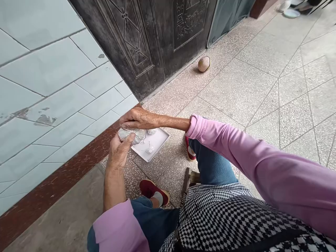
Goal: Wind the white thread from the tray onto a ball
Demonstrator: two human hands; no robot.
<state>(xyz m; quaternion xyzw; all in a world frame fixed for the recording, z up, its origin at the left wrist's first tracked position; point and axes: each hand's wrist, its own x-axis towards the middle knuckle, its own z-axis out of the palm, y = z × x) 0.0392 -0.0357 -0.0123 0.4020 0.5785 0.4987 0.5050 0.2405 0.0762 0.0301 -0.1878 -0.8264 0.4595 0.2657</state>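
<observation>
A bundle of white yarn point(136, 135), loosely wound into a ball, is held in front of me. My left hand point(119, 148) is closed round its left side, with the thumb pressed over the near face. Reaching across from the right, my right hand point(140, 118) lies over the top of the bundle with its fingers curled at the yarn; its fingertips are partly hidden. Below the hands a white tray point(163, 140) rests on the floor. A small white yarn ball point(150, 149) and another white ball point(152, 131) lie in it, with thin loose strands between.
A tiled wall point(65, 91) with a dark red skirting rises on the left. Ahead is a dark carved door point(157, 42), with a ball point(204, 64) on the floor beside it. My red shoes point(154, 191) and a low stool point(190, 178) are beneath me.
</observation>
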